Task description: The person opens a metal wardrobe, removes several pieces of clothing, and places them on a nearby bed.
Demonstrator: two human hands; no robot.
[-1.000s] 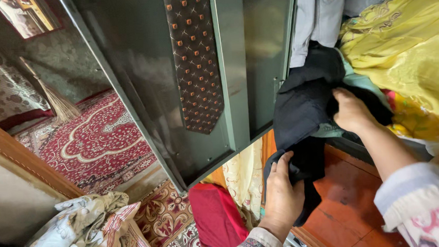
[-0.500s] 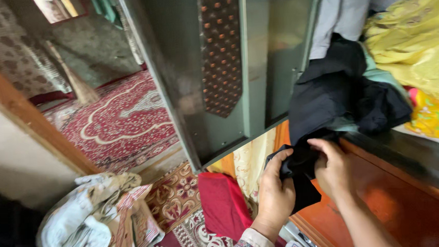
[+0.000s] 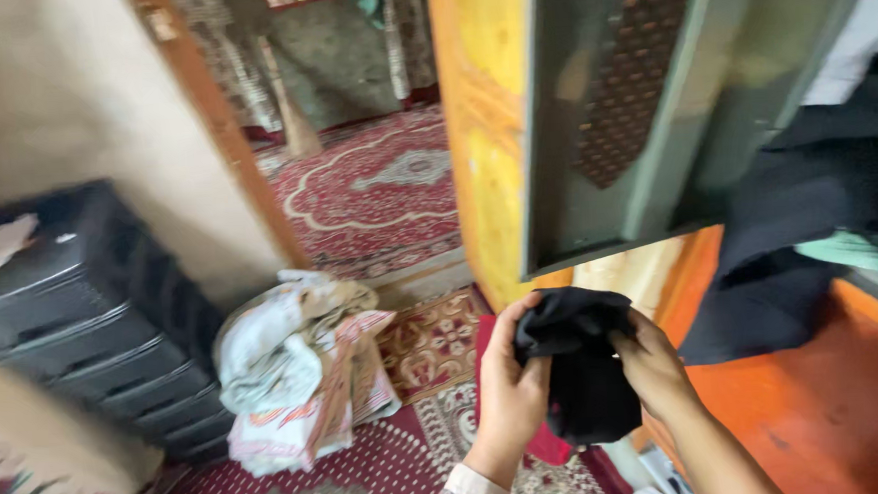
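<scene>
A small black cloth [image 3: 584, 370] is bunched between both my hands in the lower middle of the view, away from the wardrobe. My left hand [image 3: 510, 392] grips its left side with the thumb on top. My right hand [image 3: 653, 364] holds its right edge. Just to the right, more black clothing [image 3: 790, 249] hangs out of the open wardrobe, beside a bit of pale green fabric [image 3: 842, 251].
The green metal wardrobe door [image 3: 642, 106] stands open above my hands, with a dark patterned tie [image 3: 630, 77] hanging on it. A heap of light clothes [image 3: 295, 365] lies on the red patterned carpet [image 3: 376, 195]. A dark ribbed suitcase [image 3: 82, 316] stands at left.
Both hands have pulled the small black cloth clear of the wardrobe and down toward me. My view has swung left, bringing in the suitcase and the doorway.
</scene>
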